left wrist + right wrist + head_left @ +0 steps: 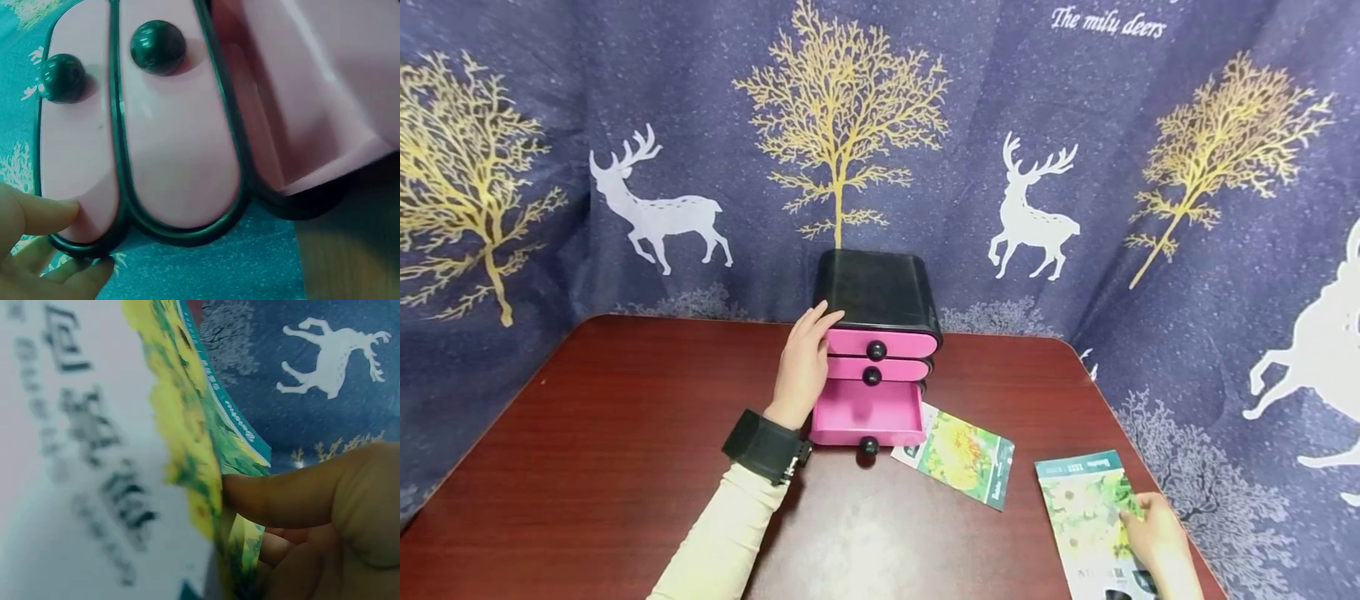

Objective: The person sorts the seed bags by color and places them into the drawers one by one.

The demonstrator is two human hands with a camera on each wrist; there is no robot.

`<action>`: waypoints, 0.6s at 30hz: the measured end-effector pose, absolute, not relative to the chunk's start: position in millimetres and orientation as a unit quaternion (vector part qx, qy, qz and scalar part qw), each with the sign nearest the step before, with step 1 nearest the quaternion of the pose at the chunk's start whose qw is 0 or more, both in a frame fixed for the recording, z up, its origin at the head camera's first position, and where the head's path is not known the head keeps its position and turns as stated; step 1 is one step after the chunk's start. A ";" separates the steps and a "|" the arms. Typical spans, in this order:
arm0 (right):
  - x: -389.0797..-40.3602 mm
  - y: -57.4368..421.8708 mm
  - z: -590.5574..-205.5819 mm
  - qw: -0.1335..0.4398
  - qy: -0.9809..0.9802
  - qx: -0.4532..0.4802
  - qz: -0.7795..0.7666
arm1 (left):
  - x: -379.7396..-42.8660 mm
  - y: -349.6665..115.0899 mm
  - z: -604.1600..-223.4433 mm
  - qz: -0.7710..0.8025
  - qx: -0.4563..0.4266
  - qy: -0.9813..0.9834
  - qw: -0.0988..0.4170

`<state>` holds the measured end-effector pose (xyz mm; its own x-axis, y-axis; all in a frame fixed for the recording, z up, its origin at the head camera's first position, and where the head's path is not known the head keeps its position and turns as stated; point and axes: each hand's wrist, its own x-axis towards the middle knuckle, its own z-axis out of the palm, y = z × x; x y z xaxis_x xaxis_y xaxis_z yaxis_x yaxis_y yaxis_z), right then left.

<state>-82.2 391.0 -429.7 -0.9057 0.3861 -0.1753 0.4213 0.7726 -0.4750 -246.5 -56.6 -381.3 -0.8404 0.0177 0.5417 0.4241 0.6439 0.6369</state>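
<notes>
A small black drawer cabinet with pink drawers stands on the table. Its lowest drawer is pulled out and bare inside; the two above are closed. My left hand rests against the cabinet's left side, fingers extended up to the top edge. In the left wrist view its thumb touches the front of the top drawer. At the lower right, my right hand pinches a flower-printed seed packet by its right edge. Whether more than one packet is held, I cannot tell.
Another flower-printed seed packet lies on the brown table, partly hidden by the open drawer. A dark blue cloth printed with deer and trees hangs behind the table and along its right side.
</notes>
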 end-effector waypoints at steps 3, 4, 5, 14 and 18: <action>-83.8 382.3 -424.8 0.014 0.940 0.213 -0.266 | -246.9 -57.3 -375.7 -0.399 -0.127 -0.872 0.255; -84.7 378.1 -423.2 0.006 0.941 0.211 -0.266 | -247.1 -57.6 -374.0 -0.396 -0.126 -0.873 0.255; -85.7 373.4 -421.4 -0.002 0.941 0.208 -0.266 | -247.4 -58.0 -372.7 -0.392 -0.126 -0.875 0.254; -92.2 314.7 -414.3 -0.045 0.945 0.155 -0.284 | -226.1 -65.8 -367.7 -0.404 -0.083 -0.859 0.305; -98.4 289.8 -418.7 -0.087 0.939 0.128 -0.308 | -202.2 -62.6 -369.1 -0.489 -0.113 -0.822 0.270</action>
